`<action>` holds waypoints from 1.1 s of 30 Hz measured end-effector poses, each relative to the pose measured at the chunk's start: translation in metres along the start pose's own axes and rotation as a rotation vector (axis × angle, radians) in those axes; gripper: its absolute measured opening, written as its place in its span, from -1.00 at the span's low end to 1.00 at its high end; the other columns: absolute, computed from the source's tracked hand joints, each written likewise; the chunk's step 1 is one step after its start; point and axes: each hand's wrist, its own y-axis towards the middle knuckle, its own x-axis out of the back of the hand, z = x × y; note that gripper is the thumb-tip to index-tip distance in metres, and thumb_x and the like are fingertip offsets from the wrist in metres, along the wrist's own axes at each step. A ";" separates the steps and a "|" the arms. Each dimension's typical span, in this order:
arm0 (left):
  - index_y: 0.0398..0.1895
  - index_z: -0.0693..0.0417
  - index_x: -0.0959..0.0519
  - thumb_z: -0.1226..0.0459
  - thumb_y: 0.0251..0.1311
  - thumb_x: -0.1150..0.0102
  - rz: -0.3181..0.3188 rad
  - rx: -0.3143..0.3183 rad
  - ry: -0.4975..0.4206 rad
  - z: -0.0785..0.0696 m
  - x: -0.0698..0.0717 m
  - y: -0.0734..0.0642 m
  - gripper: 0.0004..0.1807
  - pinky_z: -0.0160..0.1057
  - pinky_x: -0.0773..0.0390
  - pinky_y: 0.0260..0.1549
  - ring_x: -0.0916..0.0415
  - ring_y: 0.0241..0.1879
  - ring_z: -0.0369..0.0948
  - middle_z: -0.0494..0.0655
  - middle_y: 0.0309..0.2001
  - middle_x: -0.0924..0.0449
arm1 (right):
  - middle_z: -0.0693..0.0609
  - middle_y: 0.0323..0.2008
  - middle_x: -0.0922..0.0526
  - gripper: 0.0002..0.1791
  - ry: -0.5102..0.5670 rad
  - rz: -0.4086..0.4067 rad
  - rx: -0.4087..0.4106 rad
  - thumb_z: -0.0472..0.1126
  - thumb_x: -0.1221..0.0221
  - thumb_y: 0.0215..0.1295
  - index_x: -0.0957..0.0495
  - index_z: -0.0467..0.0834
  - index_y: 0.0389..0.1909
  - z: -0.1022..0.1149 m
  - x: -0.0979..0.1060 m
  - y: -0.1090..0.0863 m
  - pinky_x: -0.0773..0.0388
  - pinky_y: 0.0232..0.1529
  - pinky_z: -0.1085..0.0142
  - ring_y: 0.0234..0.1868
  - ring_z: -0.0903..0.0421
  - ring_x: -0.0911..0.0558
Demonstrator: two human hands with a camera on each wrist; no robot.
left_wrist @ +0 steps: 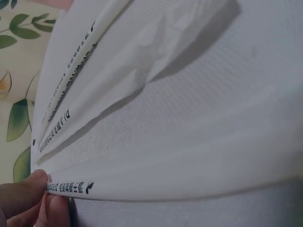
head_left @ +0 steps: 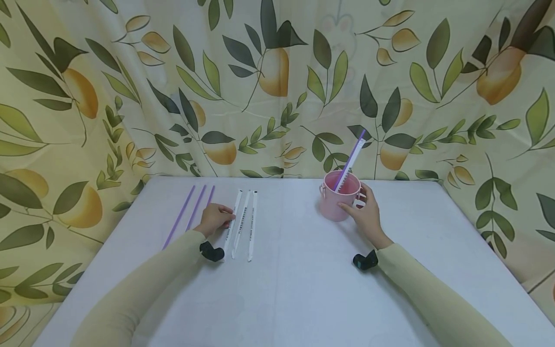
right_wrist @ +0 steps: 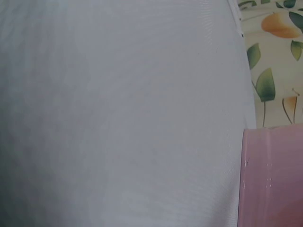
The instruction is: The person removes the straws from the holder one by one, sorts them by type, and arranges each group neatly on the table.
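My left hand point(head_left: 215, 218) pinches the leftmost of three white paper-wrapped straws between thumb and fingers. In the left wrist view this wrapped straw point(left_wrist: 71, 187) runs rightward from the fingertips, with dark print along it. The other two wrapped straws point(head_left: 241, 225) lie just right of that hand. On the right, my right hand point(head_left: 366, 212) grips a pink bucket point(head_left: 334, 205) by its side, near the handle. Out of the bucket lean a purple straw point(head_left: 360, 139) and a white wrapped straw point(head_left: 355, 155). Only the bucket's wall point(right_wrist: 272, 175) shows in the right wrist view.
Three purple straws point(head_left: 179, 217) lie side by side left of my left hand, partly hidden by it and the sleeve. A white cloth covers the table point(head_left: 295, 289). Behind the table's far edge hangs a curtain point(head_left: 277, 125) with a fruit and leaf print.
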 end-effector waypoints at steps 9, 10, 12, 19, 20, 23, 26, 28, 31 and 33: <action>-0.13 0.30 -0.59 0.37 0.05 -0.30 0.000 -0.002 -0.023 0.001 0.001 -0.001 -0.71 -0.48 -0.56 -0.62 -0.42 -0.64 -0.36 -0.07 -0.50 -0.56 | -0.23 0.35 -0.22 -0.08 -0.007 -0.004 0.000 -0.08 -0.30 0.14 0.01 -0.12 0.43 -0.001 -0.001 0.000 -0.35 0.24 -0.09 0.26 -0.20 -0.31; -0.14 0.31 -0.60 0.36 0.06 -0.29 0.006 -0.005 -0.028 0.000 0.002 -0.001 -0.72 -0.48 -0.56 -0.61 -0.43 -0.64 -0.36 -0.09 -0.51 -0.55 | -0.23 0.35 -0.22 -0.08 -0.006 -0.004 0.000 -0.08 -0.30 0.14 0.01 -0.12 0.43 -0.001 -0.001 0.000 -0.35 0.24 -0.09 0.26 -0.20 -0.31; -0.14 0.33 -0.59 0.36 0.10 -0.26 0.024 -0.013 -0.039 -0.001 0.004 -0.002 -0.73 -0.48 -0.56 -0.61 -0.44 -0.63 -0.36 -0.10 -0.53 -0.55 | -0.23 0.35 -0.21 -0.08 -0.004 -0.002 0.001 -0.07 -0.30 0.15 0.01 -0.12 0.43 -0.001 -0.001 0.000 -0.35 0.25 -0.09 0.27 -0.20 -0.30; -0.03 0.38 -0.54 0.34 0.21 -0.15 0.140 0.014 -0.076 -0.004 0.017 -0.003 -0.68 -0.48 -0.58 -0.53 -0.51 -0.55 -0.36 -0.13 -0.50 -0.59 | -0.23 0.35 -0.21 -0.08 -0.004 -0.003 0.003 -0.07 -0.30 0.15 0.02 -0.12 0.43 0.000 -0.001 0.000 -0.34 0.25 -0.10 0.27 -0.20 -0.30; 0.01 0.39 -0.51 0.33 0.23 -0.13 0.166 0.023 -0.084 -0.005 0.019 -0.002 -0.66 -0.48 -0.59 -0.51 -0.52 -0.53 -0.36 -0.13 -0.47 -0.60 | -0.23 0.35 -0.21 -0.08 -0.003 -0.005 0.004 -0.07 -0.30 0.15 0.01 -0.12 0.43 0.000 -0.001 0.000 -0.35 0.25 -0.09 0.27 -0.21 -0.30; 0.08 0.38 -0.47 0.31 0.26 -0.10 0.226 0.073 -0.128 -0.008 0.026 -0.002 -0.62 -0.45 -0.61 -0.43 -0.56 -0.47 -0.32 -0.04 -0.36 -0.65 | -0.23 0.34 -0.22 -0.08 -0.006 -0.006 0.002 -0.07 -0.30 0.14 0.01 -0.12 0.43 0.000 -0.001 -0.001 -0.35 0.24 -0.09 0.26 -0.21 -0.31; 0.15 0.35 -0.42 0.28 0.30 -0.06 0.266 0.109 -0.152 -0.012 0.033 -0.002 -0.59 -0.37 -0.65 -0.28 -0.61 -0.37 -0.28 0.12 -0.13 -0.65 | -0.23 0.34 -0.22 -0.08 -0.006 -0.007 0.003 -0.07 -0.30 0.14 0.00 -0.12 0.43 -0.001 -0.001 -0.001 -0.36 0.23 -0.10 0.26 -0.22 -0.31; 0.19 0.31 -0.40 0.26 0.33 -0.03 0.289 0.095 -0.132 -0.015 0.037 -0.002 -0.57 -0.28 -0.63 -0.11 -0.62 -0.23 -0.22 0.19 0.03 -0.58 | -0.23 0.33 -0.22 -0.08 -0.004 -0.008 0.006 -0.08 -0.31 0.14 -0.01 -0.12 0.42 -0.001 0.000 -0.001 -0.36 0.23 -0.10 0.25 -0.22 -0.31; 0.25 0.27 -0.35 0.22 0.36 0.03 0.336 0.024 -0.094 -0.021 0.042 -0.001 -0.54 -0.13 -0.50 0.14 -0.56 0.04 -0.07 0.24 0.20 -0.44 | -0.24 0.33 -0.23 -0.08 -0.002 -0.009 0.008 -0.08 -0.31 0.14 0.00 -0.13 0.42 0.000 0.000 0.000 -0.35 0.23 -0.10 0.25 -0.22 -0.31; 0.28 0.25 -0.33 0.20 0.38 0.06 0.364 -0.045 -0.086 -0.026 0.045 -0.001 -0.53 -0.06 -0.41 0.23 -0.46 0.17 0.01 0.25 0.24 -0.40 | -0.23 0.34 -0.22 -0.08 -0.002 -0.006 0.004 -0.08 -0.30 0.14 0.00 -0.12 0.43 0.000 0.000 0.000 -0.35 0.24 -0.10 0.25 -0.21 -0.31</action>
